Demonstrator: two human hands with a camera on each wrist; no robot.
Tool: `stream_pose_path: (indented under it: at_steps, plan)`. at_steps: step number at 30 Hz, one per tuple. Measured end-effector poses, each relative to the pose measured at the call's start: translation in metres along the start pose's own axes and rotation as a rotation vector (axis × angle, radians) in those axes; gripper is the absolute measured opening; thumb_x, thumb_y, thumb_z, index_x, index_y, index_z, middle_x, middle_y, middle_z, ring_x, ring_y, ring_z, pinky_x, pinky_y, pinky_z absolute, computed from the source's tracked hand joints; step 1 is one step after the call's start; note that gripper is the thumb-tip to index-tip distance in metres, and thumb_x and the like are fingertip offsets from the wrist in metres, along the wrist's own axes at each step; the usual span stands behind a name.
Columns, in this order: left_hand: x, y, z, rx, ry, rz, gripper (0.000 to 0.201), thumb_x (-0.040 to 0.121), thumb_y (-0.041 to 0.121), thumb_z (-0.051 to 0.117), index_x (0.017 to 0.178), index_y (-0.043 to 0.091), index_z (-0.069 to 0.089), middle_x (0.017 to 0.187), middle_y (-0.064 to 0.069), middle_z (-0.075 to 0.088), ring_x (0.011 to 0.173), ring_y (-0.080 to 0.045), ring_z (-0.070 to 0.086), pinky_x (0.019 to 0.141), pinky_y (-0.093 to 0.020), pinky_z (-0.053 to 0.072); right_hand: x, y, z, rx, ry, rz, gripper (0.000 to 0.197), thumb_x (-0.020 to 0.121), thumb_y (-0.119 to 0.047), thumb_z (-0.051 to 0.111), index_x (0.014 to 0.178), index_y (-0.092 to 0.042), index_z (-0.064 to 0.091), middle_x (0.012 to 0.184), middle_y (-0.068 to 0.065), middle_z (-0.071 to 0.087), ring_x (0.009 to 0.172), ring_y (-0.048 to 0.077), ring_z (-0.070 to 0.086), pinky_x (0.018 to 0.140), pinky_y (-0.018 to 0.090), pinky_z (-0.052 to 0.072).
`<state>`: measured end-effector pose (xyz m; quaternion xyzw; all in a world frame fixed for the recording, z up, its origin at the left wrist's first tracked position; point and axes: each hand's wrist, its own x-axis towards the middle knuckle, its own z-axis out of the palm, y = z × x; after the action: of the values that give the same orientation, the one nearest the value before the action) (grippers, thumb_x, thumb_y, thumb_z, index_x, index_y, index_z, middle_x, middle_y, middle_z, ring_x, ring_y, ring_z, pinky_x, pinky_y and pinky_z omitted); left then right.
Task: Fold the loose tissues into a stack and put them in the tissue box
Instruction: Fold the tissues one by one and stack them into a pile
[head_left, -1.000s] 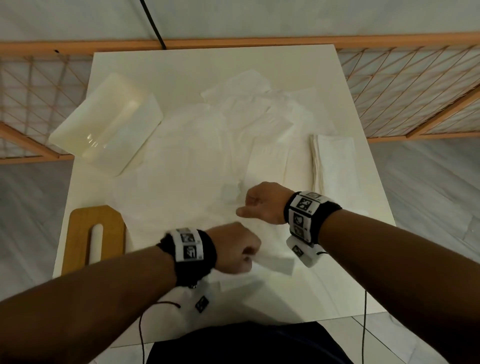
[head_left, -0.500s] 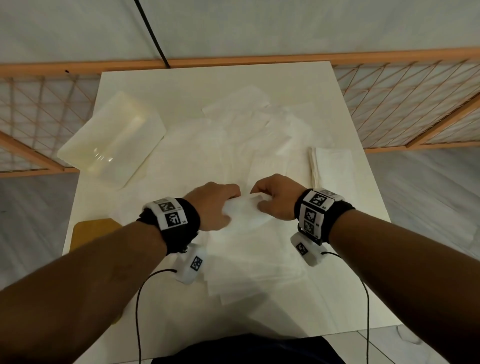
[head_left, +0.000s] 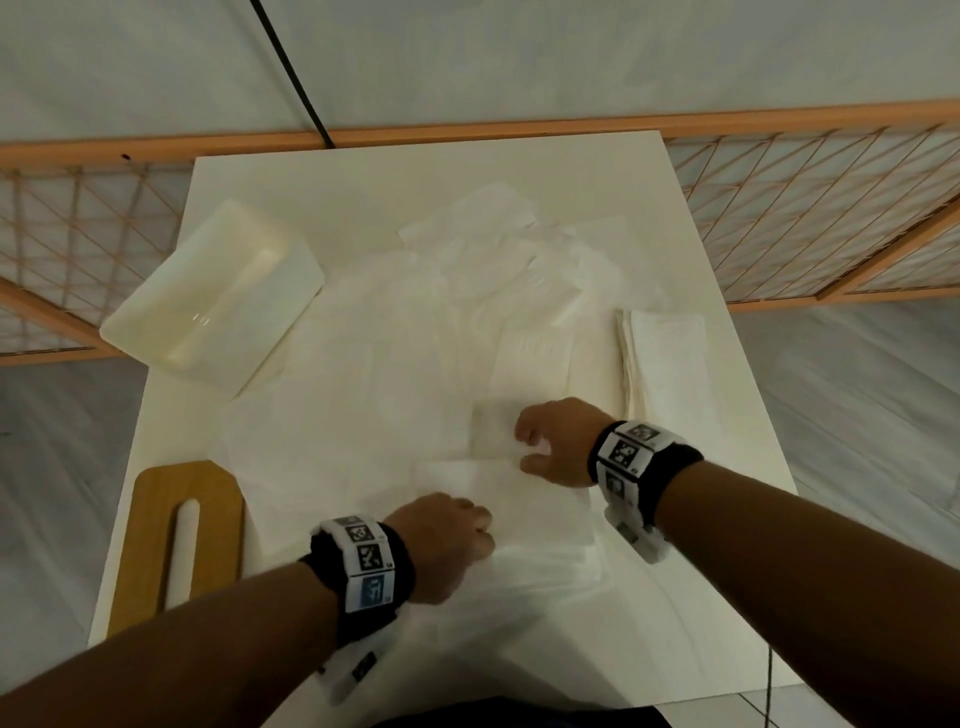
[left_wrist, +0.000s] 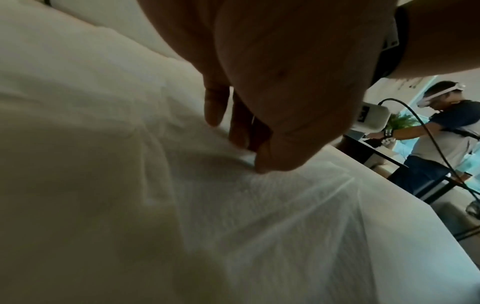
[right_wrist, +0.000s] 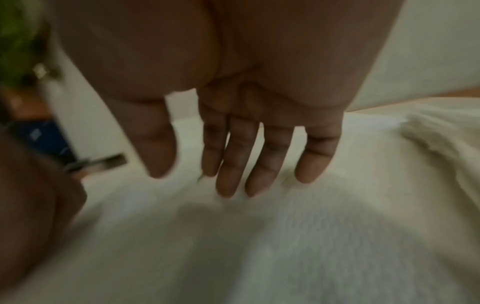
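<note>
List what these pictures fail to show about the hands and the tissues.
- Left hand fingertips: head view, hidden under its knuckles.
- Right hand contact with the tissue: right wrist view, motion blur.
- Number of sheets in the folded stack: head view, too small.

Recording room (second headset wearer (left_wrist: 441, 131) behind).

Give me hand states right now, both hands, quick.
Left hand: pinching the edge of a tissue between thumb and fingers.
Right hand: open, fingers straight, tips down on the tissue; gripping nothing.
</note>
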<state>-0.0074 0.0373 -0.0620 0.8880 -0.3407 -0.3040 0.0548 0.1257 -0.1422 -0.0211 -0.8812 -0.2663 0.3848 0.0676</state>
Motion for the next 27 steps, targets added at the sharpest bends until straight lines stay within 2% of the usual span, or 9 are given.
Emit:
stream_pose_path:
  at_steps: [2, 4, 7, 10, 14, 18, 20, 24, 27]
  plan:
    - [-0.002, 0.002, -0.001, -0.134, 0.016, 0.002, 0.019, 0.091, 0.028, 0.054, 0.101, 0.015, 0.062, 0.106, -0.002, 0.059, 0.094, -0.026, 0.058, 0.081, -0.038, 0.049, 0.005, -0.006, 0.011, -0.154, -0.020, -0.019, 0.058, 0.092, -0.055, 0.063, 0.141, -0.026, 0.049, 0.136, -0.003, 0.056, 0.125, 0.024, 0.053, 0.108, 0.042, 0.041]
    - [-0.006, 0.000, -0.006, -0.263, 0.188, -0.032, 0.029, 0.088, 0.043, 0.056, 0.098, 0.016, 0.062, 0.098, 0.002, 0.060, 0.083, -0.021, 0.058, 0.073, -0.031, 0.047, 0.008, -0.012, 0.020, -0.264, -0.029, -0.052, 0.070, 0.088, -0.062, 0.065, 0.144, -0.026, 0.045, 0.137, -0.001, 0.052, 0.126, 0.027, 0.049, 0.108, 0.045, 0.036]
    - [-0.009, -0.022, -0.018, -0.439, 0.511, -0.153, 0.032, 0.080, 0.050, 0.058, 0.080, 0.018, 0.060, 0.078, 0.007, 0.058, 0.062, -0.016, 0.054, 0.058, -0.028, 0.042, 0.009, -0.022, 0.031, -0.309, -0.053, -0.114, 0.055, 0.089, -0.058, 0.065, 0.133, -0.029, 0.054, 0.129, -0.002, 0.058, 0.121, 0.026, 0.051, 0.105, 0.045, 0.034]
    - [-0.004, -0.048, -0.036, -0.560, 0.681, -0.335, 0.027, 0.078, 0.046, 0.059, 0.071, 0.021, 0.053, 0.068, 0.007, 0.054, 0.057, -0.015, 0.050, 0.054, -0.034, 0.046, 0.006, -0.027, 0.036, -0.219, -0.138, -0.143, 0.037, 0.092, -0.049, 0.066, 0.123, -0.029, 0.063, 0.121, -0.007, 0.064, 0.118, 0.022, 0.056, 0.104, 0.041, 0.036]
    - [0.019, -0.057, -0.061, -0.683, 0.611, -0.550, 0.020, 0.083, 0.025, 0.072, 0.076, 0.026, 0.054, 0.075, 0.011, 0.057, 0.065, -0.007, 0.053, 0.066, -0.028, 0.044, 0.005, -0.019, 0.025, 0.033, -0.090, -0.108, 0.024, 0.091, -0.037, 0.070, 0.110, -0.022, 0.070, 0.111, -0.002, 0.068, 0.106, 0.020, 0.064, 0.095, 0.032, 0.052]
    - [0.055, -0.054, -0.079, -0.848, 0.441, -0.769, 0.046, 0.084, 0.044, 0.077, 0.117, 0.018, 0.058, 0.109, 0.002, 0.065, 0.099, -0.019, 0.063, 0.083, -0.025, 0.048, 0.022, 0.016, -0.005, 0.303, 0.349, 0.226, 0.031, 0.089, -0.034, 0.069, 0.113, -0.018, 0.060, 0.114, 0.003, 0.061, 0.106, 0.024, 0.060, 0.087, 0.030, 0.048]
    - [0.071, -0.048, -0.083, -0.869, 0.402, -0.851, 0.067, 0.080, 0.053, 0.078, 0.128, 0.015, 0.054, 0.120, -0.002, 0.063, 0.110, -0.023, 0.062, 0.087, -0.028, 0.048, 0.028, 0.032, -0.020, 0.367, 0.405, 0.350, 0.047, 0.088, -0.031, 0.071, 0.127, -0.015, 0.051, 0.123, 0.006, 0.056, 0.113, 0.025, 0.057, 0.092, 0.031, 0.047]
    - [0.089, -0.047, -0.085, -1.006, 0.427, -0.987, 0.078, 0.074, 0.055, 0.083, 0.131, 0.012, 0.053, 0.126, -0.004, 0.062, 0.115, -0.026, 0.061, 0.089, -0.031, 0.050, 0.038, 0.048, -0.030, 0.412, 0.359, 0.418, 0.060, 0.086, -0.030, 0.075, 0.135, -0.013, 0.044, 0.126, 0.007, 0.057, 0.108, 0.024, 0.057, 0.084, 0.029, 0.047]
    - [0.094, -0.050, -0.087, -1.147, 0.507, -0.991, 0.051, 0.078, 0.042, 0.085, 0.114, 0.014, 0.062, 0.113, -0.002, 0.067, 0.104, -0.024, 0.065, 0.083, -0.030, 0.052, 0.040, 0.054, -0.026, 0.500, 0.361, 0.427, 0.060, 0.085, -0.032, 0.078, 0.133, -0.016, 0.046, 0.122, 0.003, 0.059, 0.103, 0.021, 0.057, 0.083, 0.029, 0.048]
